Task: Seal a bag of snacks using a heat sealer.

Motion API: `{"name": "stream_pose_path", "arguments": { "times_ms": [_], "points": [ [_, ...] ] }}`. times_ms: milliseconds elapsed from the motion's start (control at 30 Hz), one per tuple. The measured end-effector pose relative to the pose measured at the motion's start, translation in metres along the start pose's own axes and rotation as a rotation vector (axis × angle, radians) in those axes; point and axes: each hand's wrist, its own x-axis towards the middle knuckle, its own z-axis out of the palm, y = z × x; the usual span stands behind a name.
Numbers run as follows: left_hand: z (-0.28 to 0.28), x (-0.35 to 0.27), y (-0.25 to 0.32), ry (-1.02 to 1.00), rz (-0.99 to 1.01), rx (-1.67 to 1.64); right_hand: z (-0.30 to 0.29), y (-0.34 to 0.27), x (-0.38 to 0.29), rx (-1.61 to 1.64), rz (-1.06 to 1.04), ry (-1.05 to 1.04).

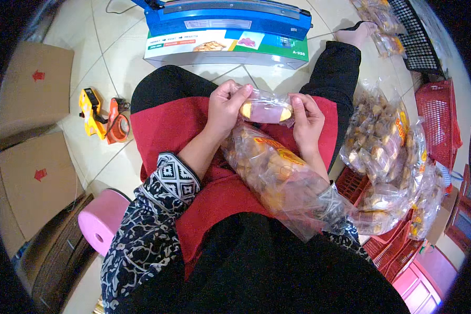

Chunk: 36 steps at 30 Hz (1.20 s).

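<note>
My left hand and my right hand hold the two ends of a small clear plastic packet above my lap. Inside it lies a pale yellow food piece with a pinkish label or wrap over its middle. A large clear printed bag of brown-yellow food pieces rests on my lap, below the packet and partly over my right forearm. Beyond my knees, a blue impulse sealer sits on its white and green printed box.
Orange and yellow tape dispensers lie on the floor at left, near cardboard boxes and a pink roll. More filled bags and red plastic baskets crowd the right side. A black basket stands at top right.
</note>
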Motion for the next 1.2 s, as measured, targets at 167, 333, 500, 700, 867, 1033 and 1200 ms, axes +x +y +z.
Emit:
{"name": "stream_pose_path", "arguments": {
  "times_ms": [167,333,500,700,867,1033,1200],
  "points": [
    [-0.006,0.002,-0.005,-0.028,-0.018,0.036,0.000,0.000,-0.001,-0.033,-0.066,0.016],
    [-0.005,0.003,0.000,-0.049,-0.124,-0.166,-0.003,-0.001,0.000,0.204,0.244,0.131],
    [0.002,-0.004,0.002,-0.162,-0.097,-0.155,-0.002,0.004,-0.001,0.220,0.151,0.049],
    [-0.001,0.000,0.006,-0.176,-0.023,-0.018,-0.005,-0.001,-0.003,0.236,0.159,-0.157],
    [-0.001,-0.008,0.008,-0.320,-0.113,0.286,-0.005,-0.017,0.001,-0.160,-0.077,-0.360],
    [0.006,-0.009,0.008,-0.370,0.076,0.433,-0.010,-0.027,-0.001,-0.234,-0.004,-0.466],
    [0.008,-0.030,0.033,-0.384,0.147,0.454,-0.018,-0.021,-0.003,-0.191,-0.052,-0.249]
  ]
}}
